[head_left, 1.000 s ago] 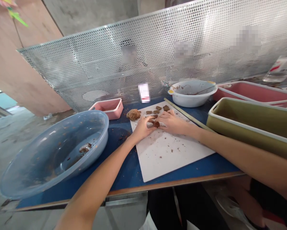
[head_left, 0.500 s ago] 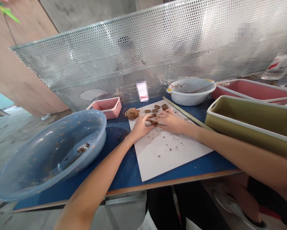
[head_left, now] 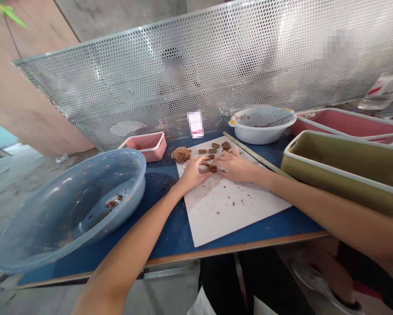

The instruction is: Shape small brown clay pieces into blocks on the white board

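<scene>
Between the fingertips of both my hands is a small brown clay piece [head_left: 212, 168], just over the white board [head_left: 222, 223]. My left hand [head_left: 193, 173] grips it from the left, thumb nearest me and fingers curved round the far side. From the right, the fingers of my right hand [head_left: 234, 166] close against the same piece and partly cover it. Several similar short brown pieces [head_left: 212, 150] lie on the board just beyond my hands. At the board's far left corner sits a rough, crumbly brown lump [head_left: 181, 154]. Dark crumbs are scattered over the board.
A large blue basin [head_left: 85, 210] stands at the left, with a small pink tub [head_left: 147, 146] behind it. Right of the board lie a pale stick [head_left: 255, 154], a white basin [head_left: 263, 131], a green trough [head_left: 343, 170] and a pink trough [head_left: 347, 124]. Perforated metal screen [head_left: 203, 78] closes the back.
The brown piece between my fingertips has turned slightly and shows more of its face. Both hands stay in nearly the same place.
</scene>
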Demonstrator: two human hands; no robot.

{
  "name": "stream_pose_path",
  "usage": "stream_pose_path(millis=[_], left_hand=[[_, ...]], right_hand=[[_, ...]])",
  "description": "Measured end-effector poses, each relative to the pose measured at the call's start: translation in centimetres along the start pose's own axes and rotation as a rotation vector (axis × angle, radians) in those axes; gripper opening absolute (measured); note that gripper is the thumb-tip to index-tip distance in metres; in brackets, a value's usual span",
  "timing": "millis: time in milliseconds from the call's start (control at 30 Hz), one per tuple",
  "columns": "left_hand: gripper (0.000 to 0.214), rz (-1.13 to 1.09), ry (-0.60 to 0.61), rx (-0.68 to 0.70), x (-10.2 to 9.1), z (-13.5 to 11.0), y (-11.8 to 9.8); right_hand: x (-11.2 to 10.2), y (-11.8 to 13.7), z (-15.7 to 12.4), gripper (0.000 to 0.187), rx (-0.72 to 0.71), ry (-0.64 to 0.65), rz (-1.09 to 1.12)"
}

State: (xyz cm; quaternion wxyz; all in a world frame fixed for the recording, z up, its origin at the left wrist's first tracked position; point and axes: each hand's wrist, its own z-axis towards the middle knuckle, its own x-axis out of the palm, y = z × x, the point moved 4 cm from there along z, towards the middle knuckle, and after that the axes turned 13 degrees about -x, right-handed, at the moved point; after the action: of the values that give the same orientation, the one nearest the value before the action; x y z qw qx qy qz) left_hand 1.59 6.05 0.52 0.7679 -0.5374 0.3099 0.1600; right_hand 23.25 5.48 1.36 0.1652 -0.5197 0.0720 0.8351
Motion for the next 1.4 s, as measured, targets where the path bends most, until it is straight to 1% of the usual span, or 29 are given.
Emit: stream_pose_path(millis=[67, 233, 333, 633, 800, 933, 1000, 1067, 1100, 1167, 1233, 1300, 1333, 1367, 1400], left_hand=[[0.062, -0.005, 0.002, 0.006, 0.0, 0.0, 0.2], [0.052, -0.025, -0.011, 0.021, 0.0, 0.1, 0.0], [0.05, -0.025, -0.017, 0.03, 0.0, 0.1, -0.2], [0.051, -0.022, -0.014, 0.026, 0.0, 0.1, -0.4], [0.052, -0.05, -0.01, 0.008, 0.1, 0.2, 0.2], [0.056, 0.009, -0.024, -0.005, -0.2, 0.2, 0.6], [0.055, 0.035, -0.019, -0.002, -0.4, 0.0, 0.6], [0.051, 0.054, -0.013, 0.011, -0.6, -0.3, 0.2], [0.048, 0.067, -0.017, 0.014, -0.6, -0.5, 0.1], [0.043, 0.104, -0.038, 0.01, -0.8, -0.9, -0.2], [0.039, 0.144, -0.068, 0.004, -1.0, -1.2, -0.4], [0.032, 0.184, -0.099, 0.02, -1.1, -1.3, -0.4], [0.029, 0.205, -0.114, 0.037, -1.2, -1.3, -0.4], [0.031, 0.225, -0.128, 0.055, -1.2, -1.3, -0.3], [0.038, 0.242, -0.142, 0.072, -1.2, -1.2, -0.3]], right_hand=[[0.1, 0.0, 0.1, 0.03, 0.021, -0.002, -0.028], [0.1, 0.2, 0.5, 0.03, 0.041, -0.013, -0.031], [0.1, 0.3, 0.7, 0.03, 0.055, -0.013, -0.017], [0.0, 0.3, 0.6, 0.029, 0.068, -0.029, 0.009], [0.2, 0.3, 0.4, 0.029, 0.057, -0.031, -0.016], [0.5, 0.0, -0.1, 0.028, 0.055, -0.021, -0.047], [0.1, 0.0, -0.2, 0.03, 0.065, -0.033, -0.059], [-1.0, 0.3, -0.1, 0.032, 0.085, -0.048, -0.074], [-1.9, 0.7, -0.1, 0.033, 0.099, -0.054, -0.087], [-4.4, 1.4, -0.3, 0.035, 0.147, -0.076, -0.13], [-7.8, 1.9, -1.3, 0.037, 0.255, -0.124, -0.197], [-11.1, 1.5, -3.7, 0.047, 0.382, -0.138, -0.27], [-12.4, 0.8, -5.3, 0.053, 0.429, -0.109, -0.297], [-13.6, -0.3, -7.1, 0.058, 0.478, -0.072, -0.35], [-14.8, -1.7, -9.2, 0.067, 0.546, -0.063, -0.432]])
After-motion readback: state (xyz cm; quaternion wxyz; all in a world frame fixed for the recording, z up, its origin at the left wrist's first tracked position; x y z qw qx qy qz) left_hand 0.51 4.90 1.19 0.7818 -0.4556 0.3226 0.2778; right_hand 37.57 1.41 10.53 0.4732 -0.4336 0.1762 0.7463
